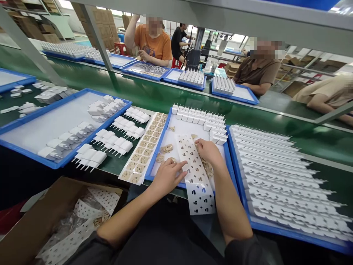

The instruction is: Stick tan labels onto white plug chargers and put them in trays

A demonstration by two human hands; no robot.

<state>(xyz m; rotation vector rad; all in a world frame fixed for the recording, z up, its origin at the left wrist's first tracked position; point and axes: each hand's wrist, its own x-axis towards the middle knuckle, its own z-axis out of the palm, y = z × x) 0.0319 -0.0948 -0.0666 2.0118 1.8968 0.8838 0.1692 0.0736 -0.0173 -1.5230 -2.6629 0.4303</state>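
A white perforated sheet with dark cut-outs lies over the front of a blue-rimmed tray, its lower end hanging past the edge. My left hand rests at the sheet's left side, fingers apart, index finger and thumb reaching onto it. At the sheet's upper right edge, my right hand has its fingers closed and bent; they seem to pinch the edge, though the fingertips are partly hidden. Small beige pieces lie loose in the tray. White plug adapters stand in rows along its far side.
Left of the tray lies a sheet of beige stickers, beside grouped white adapters and another blue tray. A full adapter tray is at right. A cardboard box with scraps sits below left. Co-workers sit across the green conveyor.
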